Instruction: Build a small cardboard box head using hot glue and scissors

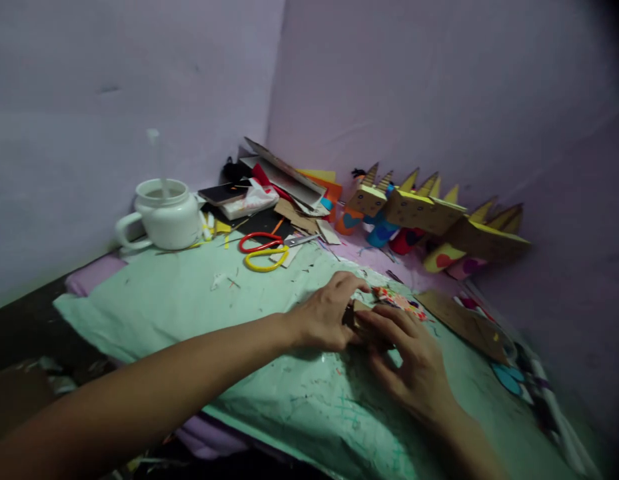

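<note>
Both my hands meet over a small brown cardboard piece (362,309) on the pale green sheet (179,300). My left hand (325,313) curls its fingers round the piece's near side. My right hand (414,363) presses its fingers down on the same piece from the right. A small patterned paper strip (396,298) lies just beyond the fingertips. Most of the cardboard piece is hidden under the fingers.
Red and yellow scissors (263,252) lie beyond my hands. A white teapot-like mug (164,215) stands at the back left. Stacked card, paper and a phone (224,193) fill the corner. Cardboard unicorn-like figures (424,210) line the right wall. A flat cardboard sheet (464,320) lies at right.
</note>
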Motion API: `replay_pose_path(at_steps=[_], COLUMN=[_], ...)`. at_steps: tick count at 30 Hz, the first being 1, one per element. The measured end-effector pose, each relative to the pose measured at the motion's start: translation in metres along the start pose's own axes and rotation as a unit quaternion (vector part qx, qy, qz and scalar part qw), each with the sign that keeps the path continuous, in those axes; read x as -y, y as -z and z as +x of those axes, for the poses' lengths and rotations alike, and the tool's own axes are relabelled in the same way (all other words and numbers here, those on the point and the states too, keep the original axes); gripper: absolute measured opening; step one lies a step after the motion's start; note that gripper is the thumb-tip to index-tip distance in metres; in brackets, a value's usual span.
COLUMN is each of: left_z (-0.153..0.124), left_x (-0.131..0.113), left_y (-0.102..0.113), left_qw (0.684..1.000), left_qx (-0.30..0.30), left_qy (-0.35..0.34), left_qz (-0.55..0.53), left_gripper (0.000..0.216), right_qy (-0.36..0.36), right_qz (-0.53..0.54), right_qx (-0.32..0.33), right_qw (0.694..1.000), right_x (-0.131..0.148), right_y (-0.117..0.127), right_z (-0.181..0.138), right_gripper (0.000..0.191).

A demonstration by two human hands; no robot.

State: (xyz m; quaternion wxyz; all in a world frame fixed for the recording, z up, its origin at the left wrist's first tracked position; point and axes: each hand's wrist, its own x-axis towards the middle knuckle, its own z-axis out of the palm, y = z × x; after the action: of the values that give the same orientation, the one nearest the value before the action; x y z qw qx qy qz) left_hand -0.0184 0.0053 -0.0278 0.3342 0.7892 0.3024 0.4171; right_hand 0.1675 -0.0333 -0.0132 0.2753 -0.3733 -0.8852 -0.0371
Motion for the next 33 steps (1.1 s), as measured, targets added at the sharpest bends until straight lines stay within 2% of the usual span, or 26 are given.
replay_pose_path(at_steps=[7, 13, 23, 29, 33], left_z=[-0.0006, 0.0002, -0.0025, -0.0013, -0.0020], left_x=[-0.0006, 0.0054, 0.0009, 0.0005, -0.0016], left_y=[0.0016, -0.0001, 0.0014, 0.0029, 0.0038], left_qw=[1.000, 1.000, 1.000, 0.999, 0.998], left_qx=[0.010, 0.013, 0.001, 0.013, 0.022], left_qy=[0.002, -0.003, -0.006, 0.018, 0.041], left_qz=[-0.004, -0.022, 0.020, 0.032, 0.033], left_gripper=[0.059, 0.044, 0.035, 0.029, 0.026], right_qy=[0.028, 0.013, -0.007, -0.015, -0.044], right_qz=[-0.030, -0.016, -0.001, 0.032, 0.064], right_qx=[0.044, 0.037, 0.011, 0.003, -0.019], right_qw=[0.998, 0.999, 1.000, 0.999, 0.997], right_x=[-0.0009, 0.0015, 0.0067, 0.0081, 0.0068], right_y=[0.0063, 0.0048, 0.0037, 0.0031, 0.0025], right_z=[0.0042, 0.0063, 0.0059, 0.0067, 0.0042], right_gripper=[0.043, 0.046, 0.046, 0.046, 0.037])
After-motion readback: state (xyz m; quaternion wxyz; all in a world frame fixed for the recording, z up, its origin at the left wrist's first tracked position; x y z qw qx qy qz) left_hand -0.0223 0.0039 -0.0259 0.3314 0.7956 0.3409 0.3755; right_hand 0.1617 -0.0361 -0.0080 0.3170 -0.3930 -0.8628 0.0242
